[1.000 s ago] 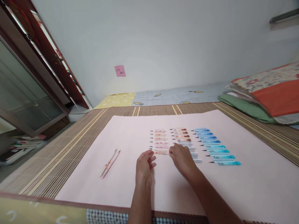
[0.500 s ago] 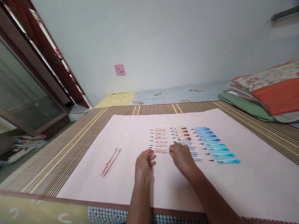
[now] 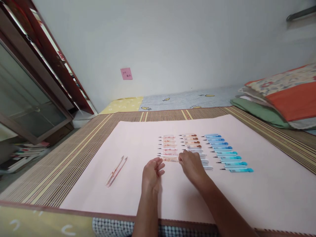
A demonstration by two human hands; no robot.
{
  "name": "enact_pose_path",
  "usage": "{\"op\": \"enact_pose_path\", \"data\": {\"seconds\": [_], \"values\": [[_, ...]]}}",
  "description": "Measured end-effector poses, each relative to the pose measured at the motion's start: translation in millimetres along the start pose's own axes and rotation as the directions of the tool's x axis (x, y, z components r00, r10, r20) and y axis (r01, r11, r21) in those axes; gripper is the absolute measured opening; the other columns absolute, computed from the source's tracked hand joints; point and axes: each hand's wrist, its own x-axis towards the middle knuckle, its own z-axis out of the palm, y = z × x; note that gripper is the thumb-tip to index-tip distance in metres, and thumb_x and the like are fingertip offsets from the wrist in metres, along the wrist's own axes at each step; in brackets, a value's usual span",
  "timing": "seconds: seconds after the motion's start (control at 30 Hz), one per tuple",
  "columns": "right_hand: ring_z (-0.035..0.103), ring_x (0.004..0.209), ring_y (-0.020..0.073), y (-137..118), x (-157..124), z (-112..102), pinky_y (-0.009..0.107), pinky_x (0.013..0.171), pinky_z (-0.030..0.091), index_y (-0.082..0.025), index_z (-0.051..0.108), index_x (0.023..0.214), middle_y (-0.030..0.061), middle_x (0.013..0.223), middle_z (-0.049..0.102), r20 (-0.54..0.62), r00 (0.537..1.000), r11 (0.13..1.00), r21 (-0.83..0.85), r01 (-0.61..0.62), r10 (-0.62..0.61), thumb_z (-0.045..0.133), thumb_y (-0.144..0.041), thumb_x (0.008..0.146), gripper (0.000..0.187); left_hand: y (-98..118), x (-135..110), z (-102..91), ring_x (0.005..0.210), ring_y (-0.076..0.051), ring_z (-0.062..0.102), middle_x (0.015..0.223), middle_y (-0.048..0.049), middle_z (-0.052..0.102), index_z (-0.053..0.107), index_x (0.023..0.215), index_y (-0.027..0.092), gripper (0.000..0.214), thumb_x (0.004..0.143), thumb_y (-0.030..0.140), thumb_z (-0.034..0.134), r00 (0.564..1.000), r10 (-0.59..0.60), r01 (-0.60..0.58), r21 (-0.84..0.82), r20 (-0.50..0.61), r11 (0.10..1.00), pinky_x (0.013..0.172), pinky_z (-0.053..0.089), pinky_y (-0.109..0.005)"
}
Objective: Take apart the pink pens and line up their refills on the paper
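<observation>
A pen with a pale, peach-toned pattern [image 3: 170, 159] lies level between my hands, at the near end of the left column of pens. My left hand [image 3: 150, 172] has thumb and forefinger closed at its left end, with the other fingers loosely curled apart. On its right end my right hand [image 3: 194, 166] closes in a pinch, the knuckles hiding the fingertips. Beyond it lie several pink-patterned pens [image 3: 169, 145] in a column, tips to the left. My right hand and wrist partly cover the near pens of the middle column, brown pens [image 3: 194, 142] farther back and grey ones [image 3: 205, 162] nearer.
To the right runs a column of blue and turquoise pens [image 3: 228, 153]. Two loose pens [image 3: 117, 171] lie slanted at the left. All rest on a pale pink sheet [image 3: 86, 184] over a striped mat [image 3: 49, 174]. Cushions [image 3: 283, 95] are stacked at the back right, before the wall.
</observation>
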Motion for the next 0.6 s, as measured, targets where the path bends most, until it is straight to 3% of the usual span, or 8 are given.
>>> {"op": "enact_pose_path", "data": {"seconds": [0.6], "values": [[0.063, 0.096, 0.0232, 0.3, 0.2, 5.0, 0.037, 0.079, 0.025, -0.018, 0.070, 0.086, 0.0095, 0.100, 0.072, -0.042, 0.999, 0.999, -0.037, 0.019, -0.020, 0.049, -0.011, 0.100, 0.026, -3.1, 3.7, -1.8, 0.078, -0.018, 0.074, 0.110, -0.0200, 0.076, 0.071, 0.097, 0.009, 0.017, 0.095, 0.015, 0.056, 1.000, 0.018, -0.018, 0.029, 0.018, 0.999, 0.060, 0.054, -0.025]]}}
